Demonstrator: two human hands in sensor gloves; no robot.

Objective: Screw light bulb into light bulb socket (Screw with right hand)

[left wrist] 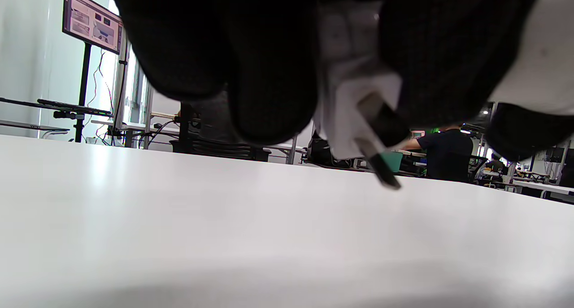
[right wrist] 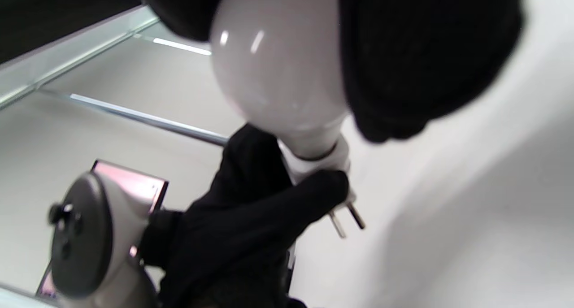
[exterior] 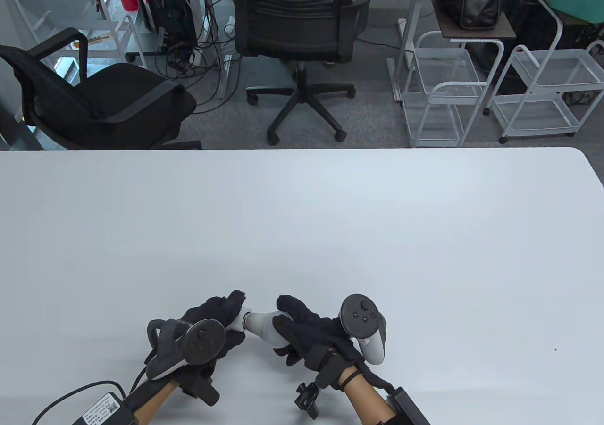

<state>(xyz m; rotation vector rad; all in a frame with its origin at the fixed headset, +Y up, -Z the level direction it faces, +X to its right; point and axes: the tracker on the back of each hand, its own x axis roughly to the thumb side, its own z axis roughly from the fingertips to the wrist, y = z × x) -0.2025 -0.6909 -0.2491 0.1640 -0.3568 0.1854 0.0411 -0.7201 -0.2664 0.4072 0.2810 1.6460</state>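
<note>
A white light bulb [exterior: 262,325] is held level just above the table [exterior: 330,236] near the front edge. My right hand [exterior: 302,328] grips its round end; in the right wrist view the bulb [right wrist: 278,66] fills the top. My left hand [exterior: 222,319] grips the white socket [exterior: 238,320], which has two plug prongs [right wrist: 347,218]. The bulb's neck sits in the socket's mouth [right wrist: 320,162]. In the left wrist view the socket [left wrist: 354,115] shows between my black fingers with its prongs pointing down.
The white table's far edge [exterior: 292,149] lies beyond the hands. Black office chairs [exterior: 292,29] and white wire carts [exterior: 443,90] stand behind it. A cable and a labelled box [exterior: 101,408] lie at the front left.
</note>
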